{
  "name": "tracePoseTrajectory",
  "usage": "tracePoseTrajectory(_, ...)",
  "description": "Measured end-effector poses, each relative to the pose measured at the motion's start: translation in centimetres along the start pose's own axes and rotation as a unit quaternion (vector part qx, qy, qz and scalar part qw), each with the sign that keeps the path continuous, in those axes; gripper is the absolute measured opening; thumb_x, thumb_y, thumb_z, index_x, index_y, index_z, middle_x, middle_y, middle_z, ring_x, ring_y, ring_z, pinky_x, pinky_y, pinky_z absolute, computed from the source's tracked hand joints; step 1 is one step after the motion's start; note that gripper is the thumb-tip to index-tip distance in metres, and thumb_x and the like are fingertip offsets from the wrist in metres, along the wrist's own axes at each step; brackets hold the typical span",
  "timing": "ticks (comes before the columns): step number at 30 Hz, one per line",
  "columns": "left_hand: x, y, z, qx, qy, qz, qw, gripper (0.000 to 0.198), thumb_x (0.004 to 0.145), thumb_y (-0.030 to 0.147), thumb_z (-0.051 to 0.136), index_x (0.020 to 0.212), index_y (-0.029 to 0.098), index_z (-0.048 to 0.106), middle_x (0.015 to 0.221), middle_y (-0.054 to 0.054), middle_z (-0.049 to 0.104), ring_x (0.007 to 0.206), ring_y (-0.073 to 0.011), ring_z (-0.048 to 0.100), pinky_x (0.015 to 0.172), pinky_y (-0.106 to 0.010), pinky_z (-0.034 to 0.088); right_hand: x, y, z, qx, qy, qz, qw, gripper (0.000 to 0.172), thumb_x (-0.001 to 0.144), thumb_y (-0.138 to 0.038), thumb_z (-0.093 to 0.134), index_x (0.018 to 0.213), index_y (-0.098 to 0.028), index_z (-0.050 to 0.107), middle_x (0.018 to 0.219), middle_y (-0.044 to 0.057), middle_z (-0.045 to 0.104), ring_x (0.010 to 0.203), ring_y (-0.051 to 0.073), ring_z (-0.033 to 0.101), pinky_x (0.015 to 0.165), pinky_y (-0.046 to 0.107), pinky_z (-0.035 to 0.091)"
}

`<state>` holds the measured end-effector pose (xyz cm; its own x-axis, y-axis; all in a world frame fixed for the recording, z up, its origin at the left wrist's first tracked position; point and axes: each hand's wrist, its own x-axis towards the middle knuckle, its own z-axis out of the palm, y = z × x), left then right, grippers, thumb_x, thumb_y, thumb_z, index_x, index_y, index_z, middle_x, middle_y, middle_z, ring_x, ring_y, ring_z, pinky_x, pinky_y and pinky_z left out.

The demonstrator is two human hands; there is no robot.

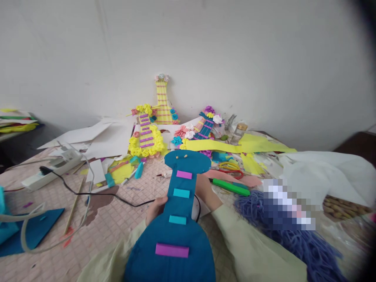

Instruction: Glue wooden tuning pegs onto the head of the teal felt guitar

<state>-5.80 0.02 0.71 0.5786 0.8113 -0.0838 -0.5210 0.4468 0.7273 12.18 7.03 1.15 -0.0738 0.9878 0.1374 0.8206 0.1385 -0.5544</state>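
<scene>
A blue cardboard lute shape [176, 270] stands upright before me. Two purple and two light-blue strips cross its front, and two small pale pegs show near its top. My left hand [155, 209] grips it at the left edge where the neck meets the body, thumb along the side. My right hand [207, 194] is behind the neck on the right; its fingers are hidden by the cardboard, so what it holds cannot be seen. A black cord [114, 194] runs behind the lute shape and curves out again under my right hand.
Finished paper lutes with flowers [146, 135] lean by the wall. On the left are a power strip [55, 172], a wooden stick [74, 205] and blue card [44, 231]. On the right lie a green cutter [231, 187], red-handled scissors [235, 173] and blue yarn [311, 250].
</scene>
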Motion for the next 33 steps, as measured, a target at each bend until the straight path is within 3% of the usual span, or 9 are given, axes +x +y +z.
tracePoseTrajectory(3, 0.5, 0.1, 0.0, 0.009, 0.006, 0.006, 1.000, 0.043, 0.070, 0.036, 0.053, 0.109, 0.019, 0.059, 0.106, -0.003, 0.066, 0.107, -0.0291, 0.056, 0.088, -0.042, 0.045, -1.3, 2.4, -3.9, -0.024, 0.036, 0.014, 0.999, 0.026, 0.083, -0.031, 0.049, 0.074, -0.013, 0.066, 0.079, 0.010, 0.067, 0.077, 0.022, 0.061, 0.070, 0.033, 0.045)
tracePoseTrajectory(5, 1.0, 0.2, -0.2, 0.033, 0.030, 0.029, 0.999, 0.050, 0.067, 0.035, 0.055, 0.114, 0.018, 0.056, 0.107, -0.004, 0.066, 0.108, -0.0300, 0.055, 0.089, -0.042, 0.045, -3.0, 4.4, -6.5, -0.030, 0.057, 0.013, 0.998, 0.025, 0.082, -0.030, 0.046, 0.085, -0.016, 0.067, 0.087, 0.008, 0.069, 0.078, 0.021, 0.062, 0.070, 0.030, 0.044)
tracePoseTrajectory(8, 1.7, 0.2, -0.5, 0.069, 0.082, 0.059, 0.993, 0.056, 0.061, 0.036, 0.063, 0.113, 0.016, 0.057, 0.104, -0.006, 0.067, 0.106, -0.0318, 0.056, 0.090, -0.042, 0.044, -6.2, 7.4, -8.5, -0.044, 0.054, 0.022, 0.997, 0.022, 0.078, -0.027, 0.050, 0.081, -0.016, 0.069, 0.083, 0.008, 0.070, 0.072, 0.021, 0.062, 0.066, 0.031, 0.044)
tracePoseTrajectory(12, 1.9, 0.2, 0.0, 0.092, 0.114, 0.070, 0.987, 0.051, 0.064, 0.033, 0.068, 0.111, 0.017, 0.059, 0.111, -0.005, 0.064, 0.112, -0.0297, 0.052, 0.095, -0.039, 0.041, -9.0, 9.7, -7.5, -0.056, 0.035, 0.025, 0.997, 0.022, 0.075, -0.022, 0.051, 0.084, -0.015, 0.070, 0.088, 0.012, 0.069, 0.079, 0.026, 0.063, 0.072, 0.036, 0.045)
tracePoseTrajectory(15, 1.4, 0.2, 0.8, 0.106, 0.075, 0.062, 0.990, 0.045, 0.069, 0.031, 0.065, 0.112, 0.021, 0.058, 0.119, -0.004, 0.060, 0.116, -0.0264, 0.049, 0.096, -0.037, 0.040, -9.4, 10.1, -6.0, -0.043, 0.021, 0.009, 0.999, 0.024, 0.076, -0.023, 0.053, 0.093, -0.019, 0.069, 0.097, 0.010, 0.068, 0.088, 0.026, 0.062, 0.077, 0.036, 0.045)
tracePoseTrajectory(19, 0.5, 1.3, 1.5, 0.198, 0.011, 0.035, 0.980, 0.045, 0.073, 0.033, 0.063, 0.116, 0.027, 0.054, 0.117, -0.003, 0.060, 0.104, -0.0227, 0.057, 0.085, -0.034, 0.048, -9.2, 10.2, -5.1, -0.014, -0.003, -0.014, 1.000, 0.019, 0.074, -0.022, 0.057, 0.088, -0.021, 0.070, 0.091, 0.006, 0.069, 0.085, 0.023, 0.062, 0.076, 0.034, 0.047)
tracePoseTrajectory(25, -1.0, 5.8, 2.2, 0.443, 0.035, -0.002, 0.896, 0.040, 0.075, 0.039, 0.059, 0.113, 0.026, 0.056, 0.099, -0.002, 0.067, 0.076, -0.0150, 0.062, 0.059, -0.023, 0.050, -9.3, 10.4, -5.3, 0.014, -0.016, -0.023, 1.000, 0.016, 0.070, -0.016, 0.059, 0.081, -0.019, 0.070, 0.090, 0.006, 0.069, 0.085, 0.022, 0.061, 0.077, 0.034, 0.045)
tracePoseTrajectory(29, -1.5, 8.6, 3.4, 0.530, 0.035, 0.099, 0.842, 0.042, 0.076, 0.042, 0.056, 0.114, 0.023, 0.057, 0.107, -0.004, 0.065, 0.092, -0.0226, 0.061, 0.077, -0.032, 0.051, -9.5, 10.2, -5.3, 0.028, -0.026, -0.027, 0.999, 0.010, 0.068, -0.018, 0.061, 0.072, -0.021, 0.070, 0.078, 0.003, 0.069, 0.082, 0.022, 0.060, 0.076, 0.033, 0.043)
tracePoseTrajectory(33, -2.3, 10.3, 5.2, 0.691, 0.038, 0.170, 0.701, 0.041, 0.081, 0.039, 0.044, 0.115, 0.022, 0.057, 0.120, -0.004, 0.059, 0.110, -0.0265, 0.053, 0.095, -0.038, 0.041, -10.5, 10.1, -5.6, 0.044, -0.007, 0.002, 0.999, 0.011, 0.070, -0.021, 0.057, 0.066, -0.018, 0.066, 0.071, 0.005, 0.067, 0.071, 0.021, 0.059, 0.069, 0.034, 0.043)
